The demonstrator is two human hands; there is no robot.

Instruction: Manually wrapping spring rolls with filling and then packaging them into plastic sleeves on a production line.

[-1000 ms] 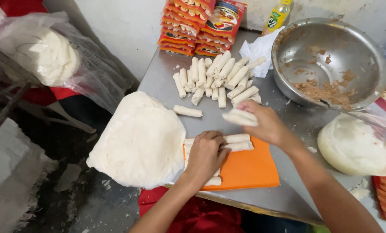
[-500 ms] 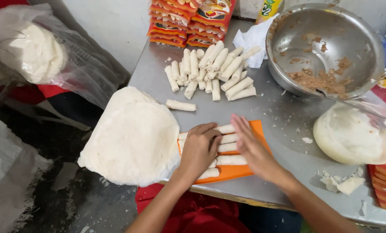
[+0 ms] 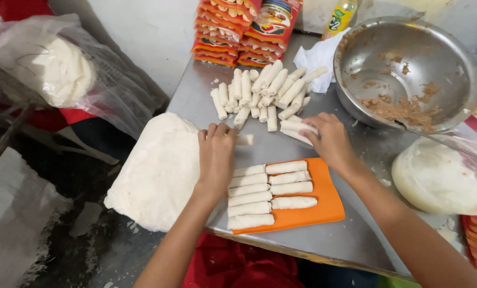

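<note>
Presently, as observed:
Left hand (image 3: 215,154): knuckles up, fingers curled over a short white roll (image 3: 245,140) at its 2 o'clock; true grip cannot be told.
Right hand (image 3: 332,140): closed around two or three rolls (image 3: 297,128) at its 9 o'clock.
Orange board (image 3: 324,205): carries nine rolls in two columns, at 6 o'clock of both hands.
Loose pile of rolls (image 3: 265,90): 12 o'clock of the hands.
Steel bowl (image 3: 409,64): 2 o'clock, brown filling inside.
Wrapper stack (image 3: 158,170): 9 o'clock of the left hand.
</note>
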